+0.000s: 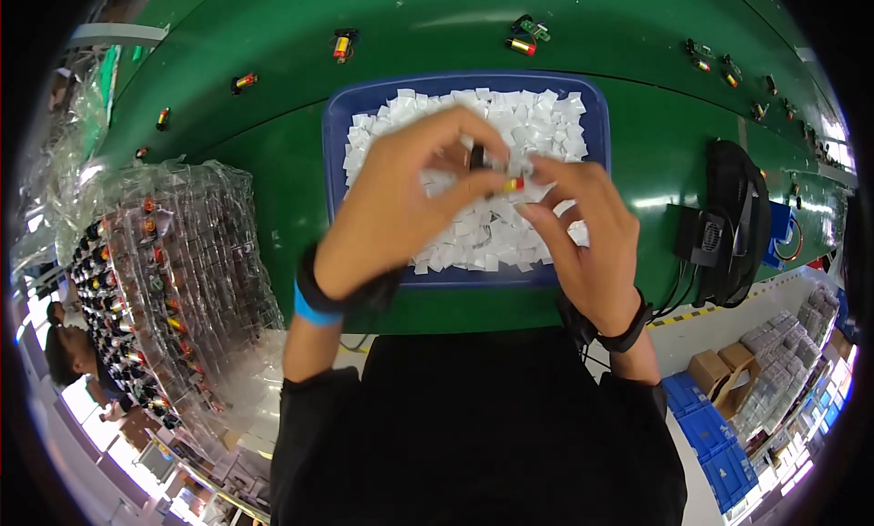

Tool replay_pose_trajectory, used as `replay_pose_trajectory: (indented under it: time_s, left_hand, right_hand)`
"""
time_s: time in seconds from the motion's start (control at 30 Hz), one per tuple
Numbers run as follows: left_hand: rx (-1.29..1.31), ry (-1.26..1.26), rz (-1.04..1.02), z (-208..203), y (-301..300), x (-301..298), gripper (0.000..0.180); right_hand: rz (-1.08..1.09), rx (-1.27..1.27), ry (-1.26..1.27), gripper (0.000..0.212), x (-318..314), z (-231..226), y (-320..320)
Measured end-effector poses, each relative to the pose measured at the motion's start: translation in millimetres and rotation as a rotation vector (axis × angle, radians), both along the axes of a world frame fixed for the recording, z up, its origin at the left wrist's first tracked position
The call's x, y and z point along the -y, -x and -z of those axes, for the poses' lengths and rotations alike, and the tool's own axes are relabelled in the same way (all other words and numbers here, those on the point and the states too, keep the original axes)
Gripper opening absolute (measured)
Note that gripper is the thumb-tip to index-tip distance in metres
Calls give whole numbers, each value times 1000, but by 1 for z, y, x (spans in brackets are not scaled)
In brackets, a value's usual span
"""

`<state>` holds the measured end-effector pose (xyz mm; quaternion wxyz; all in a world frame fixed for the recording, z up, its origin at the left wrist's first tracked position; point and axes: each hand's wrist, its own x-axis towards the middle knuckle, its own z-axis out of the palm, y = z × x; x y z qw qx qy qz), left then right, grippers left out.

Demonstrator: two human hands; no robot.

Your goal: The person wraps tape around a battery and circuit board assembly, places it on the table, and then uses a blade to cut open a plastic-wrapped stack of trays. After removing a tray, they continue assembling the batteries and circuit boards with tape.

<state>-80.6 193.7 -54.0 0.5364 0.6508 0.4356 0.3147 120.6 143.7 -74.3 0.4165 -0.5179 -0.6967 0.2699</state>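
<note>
My left hand [405, 194] is over the blue tray [330, 144] of small white square pieces [473, 239]. Its thumb and fingers are closed on a small red-and-yellow cylinder [514, 185] with a black part [476, 156] beside it, much of it hidden by the fingers. Facing it from the right is my right hand [587, 221], curved, with thumb and index finger apart around the cylinder's free end. A small pale bit by its index fingertip is too blurred to name. Both wrists wear black bands; the left also has a blue one.
Similar parts with red-and-yellow cylinders [342, 45] lie spaced along the green table [419, 35]. At left stands a stack of clear plastic trays [182, 253] full of such parts. A black bag [733, 217] lies at right. Blue crates [710, 440] stand on the floor.
</note>
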Motion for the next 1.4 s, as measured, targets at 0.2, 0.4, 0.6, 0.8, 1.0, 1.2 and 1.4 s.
replay_pose_trajectory:
  time_s: [0.2, 0.4, 0.6, 0.8, 1.0, 1.2, 1.4]
  left_hand:
    - [-64, -406, -157, 36, 11, 61, 20]
    - [549, 740, -178, 47, 45, 71, 29]
    - [372, 642, -161, 33, 25, 68, 33]
    - [288, 476, -179, 40, 27, 76, 32]
    - [365, 527, -224, 46, 25, 77, 28]
    - [393, 577, -249, 50, 24, 79, 25]
    - [438, 612, -265, 45, 21, 78, 25]
  right_hand:
    - [-162, 130, -53, 21, 10, 17, 1]
    - [-353, 288, -338, 31, 16, 10, -1]
    - [-300, 109, -15, 30, 14, 7, 12]
    - [-162, -50, 122, 23, 23, 30, 18]
    - [-192, 105, -41, 23, 23, 35, 18]
    - [-248, 177, -46, 24, 18, 33, 16]
    - [-325, 129, -117, 27, 12, 32, 11]
